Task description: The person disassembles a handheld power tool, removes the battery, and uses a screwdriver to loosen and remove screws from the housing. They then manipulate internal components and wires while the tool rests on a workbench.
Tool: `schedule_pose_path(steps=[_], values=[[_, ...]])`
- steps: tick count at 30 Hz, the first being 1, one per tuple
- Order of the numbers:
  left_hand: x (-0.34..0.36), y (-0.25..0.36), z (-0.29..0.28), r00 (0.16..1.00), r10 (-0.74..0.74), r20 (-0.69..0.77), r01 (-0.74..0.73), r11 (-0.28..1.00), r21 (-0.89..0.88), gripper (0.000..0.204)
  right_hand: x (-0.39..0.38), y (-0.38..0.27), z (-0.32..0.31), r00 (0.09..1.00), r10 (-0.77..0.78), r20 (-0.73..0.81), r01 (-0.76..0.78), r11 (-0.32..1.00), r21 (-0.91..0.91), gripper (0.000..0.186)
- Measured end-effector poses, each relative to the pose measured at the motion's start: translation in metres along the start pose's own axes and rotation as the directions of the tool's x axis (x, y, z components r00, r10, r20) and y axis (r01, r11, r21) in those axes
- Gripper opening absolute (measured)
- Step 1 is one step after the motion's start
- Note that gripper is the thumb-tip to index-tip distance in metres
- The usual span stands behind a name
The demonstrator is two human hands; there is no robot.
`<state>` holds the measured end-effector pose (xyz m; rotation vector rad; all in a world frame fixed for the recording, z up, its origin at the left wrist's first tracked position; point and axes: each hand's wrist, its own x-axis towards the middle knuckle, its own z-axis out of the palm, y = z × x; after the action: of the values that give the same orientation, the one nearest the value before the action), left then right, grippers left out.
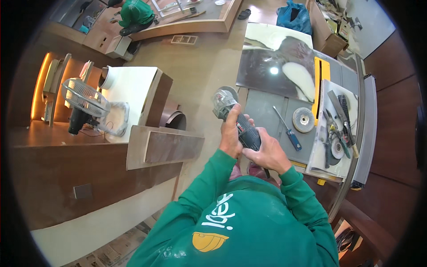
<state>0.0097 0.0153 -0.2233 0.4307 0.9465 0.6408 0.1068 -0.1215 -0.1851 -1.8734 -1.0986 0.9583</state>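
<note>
A dark angle grinder [247, 131] with a disc at its far end is held out in front of my body, above the floor beside the work table. My left hand [231, 135] is wrapped round the middle of its body. My right hand [270, 152] grips the rear end, thumb pressed along it. To the right of my hands, a blue-handled screwdriver [288, 129] lies on the grey table top [262, 107]. A round grey abrasive disc [303, 119] rests beside it. What the underside fingers touch is hidden.
A stone-patterned slab [267, 66] covers the table's far part, near a yellow strip [321, 84]. Pliers [331, 127] and other hand tools lie on a white board at right. At left stand a fan [86, 102] and wooden panels [171, 147]. Another person [135, 15] crouches far off.
</note>
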Motion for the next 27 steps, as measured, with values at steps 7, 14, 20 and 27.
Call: schedule_pose_path(steps=[7,14,20,27], values=[[-0.009,0.002,-0.023,0.993,0.052,-0.109,-0.054,0.998,-0.015,0.053,-0.012,-0.007,0.026,0.999,-0.022,-0.023,0.022,1.0,-0.008,0.079],[0.007,0.025,-0.021,0.992,0.103,-0.075,-0.108,0.992,-0.063,0.051,-0.023,0.002,-0.001,0.996,0.007,0.093,-0.017,0.995,0.102,0.083],[0.009,0.029,-0.026,0.992,0.122,-0.034,-0.122,0.992,0.002,0.057,-0.024,-0.003,-0.03,0.925,0.102,0.366,-0.254,0.882,0.396,0.085],[-0.005,0.049,-0.006,0.957,0.288,0.039,-0.289,0.957,0.019,0.058,-0.056,0.044,-0.018,0.836,0.047,0.547,-0.509,0.44,0.74,0.069]])
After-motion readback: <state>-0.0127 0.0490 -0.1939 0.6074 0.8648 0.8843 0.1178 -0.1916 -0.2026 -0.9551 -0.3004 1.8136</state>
